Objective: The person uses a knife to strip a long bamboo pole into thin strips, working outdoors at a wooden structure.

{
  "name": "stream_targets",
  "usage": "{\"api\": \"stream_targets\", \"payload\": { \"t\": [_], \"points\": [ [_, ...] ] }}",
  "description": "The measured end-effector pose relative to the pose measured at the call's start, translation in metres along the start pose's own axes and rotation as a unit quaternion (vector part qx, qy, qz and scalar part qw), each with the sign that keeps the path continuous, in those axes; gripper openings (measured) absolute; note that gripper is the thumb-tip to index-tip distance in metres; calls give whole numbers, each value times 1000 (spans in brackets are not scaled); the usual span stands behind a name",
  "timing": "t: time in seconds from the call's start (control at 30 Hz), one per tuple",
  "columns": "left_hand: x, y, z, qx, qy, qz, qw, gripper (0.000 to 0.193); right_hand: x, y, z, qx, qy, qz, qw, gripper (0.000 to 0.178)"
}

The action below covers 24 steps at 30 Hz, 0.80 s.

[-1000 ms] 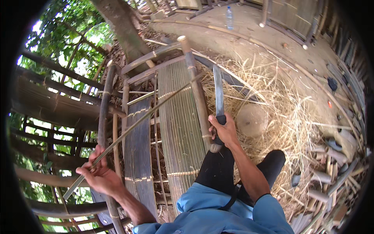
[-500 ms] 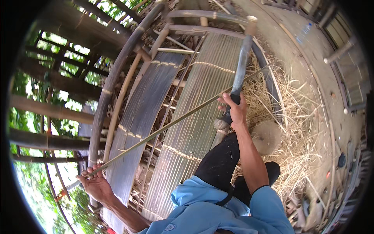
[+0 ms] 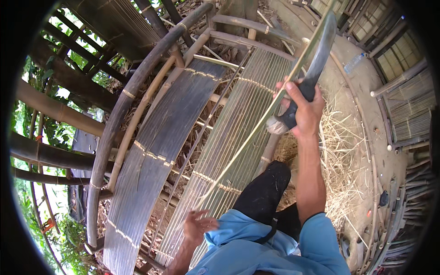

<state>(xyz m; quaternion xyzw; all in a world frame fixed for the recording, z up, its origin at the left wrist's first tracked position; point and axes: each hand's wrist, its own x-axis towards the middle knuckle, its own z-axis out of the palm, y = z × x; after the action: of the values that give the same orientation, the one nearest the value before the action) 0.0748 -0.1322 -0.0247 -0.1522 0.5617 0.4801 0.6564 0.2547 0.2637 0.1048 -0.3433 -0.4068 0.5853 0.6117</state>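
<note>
My right hand (image 3: 307,107) is closed round the dark, curved handle of a machete (image 3: 322,48). Its grey blade points up and away, and a pale knob ends the handle. Between thumb and fingers the same hand pinches a long, thin bamboo strip (image 3: 243,149), which slants beside the blade and down to the left over the slatted bench (image 3: 220,133). My left hand (image 3: 197,225) is apart from the strip, close to my lap, with its fingers spread and nothing in them; it is slightly blurred.
A darker slatted panel (image 3: 153,137) lies left of the bench's lighter slats, beside a curved bamboo rail (image 3: 107,146). Pale shavings (image 3: 343,160) cover the ground at right. A plastic bottle (image 3: 354,63) lies farther off. Stacked poles (image 3: 412,229) line the right edge.
My left hand has let go of the strip's lower end and moved right, toward my lap. My right hand has moved up and right with machete and strip, both now pointing more steeply away.
</note>
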Motion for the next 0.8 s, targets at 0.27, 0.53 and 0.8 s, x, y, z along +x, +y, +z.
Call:
{"api": "stream_targets", "payload": {
  "t": [0.27, 0.53, 0.8],
  "points": [
    [-27, 89, 37, 459, 59, 555, 691, 34, -43, 21, 114, -53, -53, -13, 997, 26],
    [-19, 138, 51, 456, 193, 654, 572, 37, -130, 96, 128, -80, -65, 120, 987, 33],
    [-5, 79, -48, 427, 215, 465, 745, 23, -55, 156, 58, -272, -148, 134, 941, 58]
  ]
}}
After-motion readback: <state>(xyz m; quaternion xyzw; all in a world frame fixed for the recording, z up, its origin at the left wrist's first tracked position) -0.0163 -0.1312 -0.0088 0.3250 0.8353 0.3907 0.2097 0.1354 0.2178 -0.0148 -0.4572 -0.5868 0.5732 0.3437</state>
